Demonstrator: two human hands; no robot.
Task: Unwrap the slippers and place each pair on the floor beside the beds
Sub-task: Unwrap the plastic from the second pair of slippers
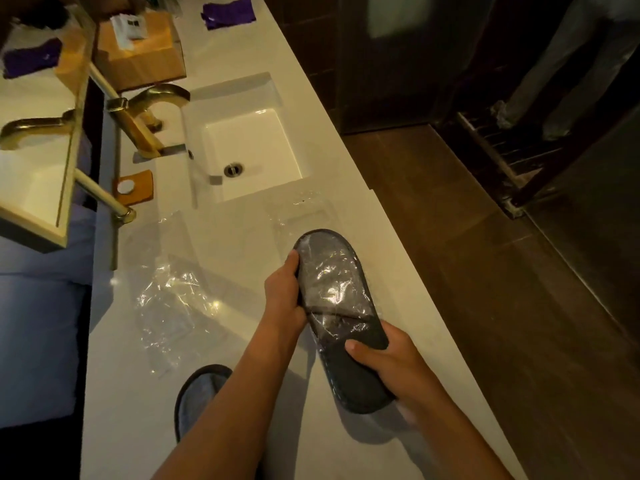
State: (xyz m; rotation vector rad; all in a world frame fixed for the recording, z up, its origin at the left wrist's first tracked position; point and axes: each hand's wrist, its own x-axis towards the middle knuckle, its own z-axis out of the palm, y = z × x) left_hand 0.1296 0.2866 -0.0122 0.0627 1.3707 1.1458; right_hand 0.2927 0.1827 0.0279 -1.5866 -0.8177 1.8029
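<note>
A dark grey slipper pair [336,299] in a clear plastic wrap is held just above the white counter [225,244]. My left hand [282,296] grips the wrap at the slippers' left edge near the toe. My right hand [384,362] holds the bare heel end, thumb on top. The wrap covers only the toe half. An empty clear plastic bag [173,299] lies crumpled on the counter to the left. Another grey slipper [197,393] lies unwrapped on the counter, partly hidden by my left forearm.
A square white sink [249,150] with a gold tap [152,102] sits further along the counter. A wooden box [145,53] and purple cloths [228,12] stand at the far end. A mirror [38,133] is left. Dark wood floor [485,289] lies right, where a person's legs [561,64] stand.
</note>
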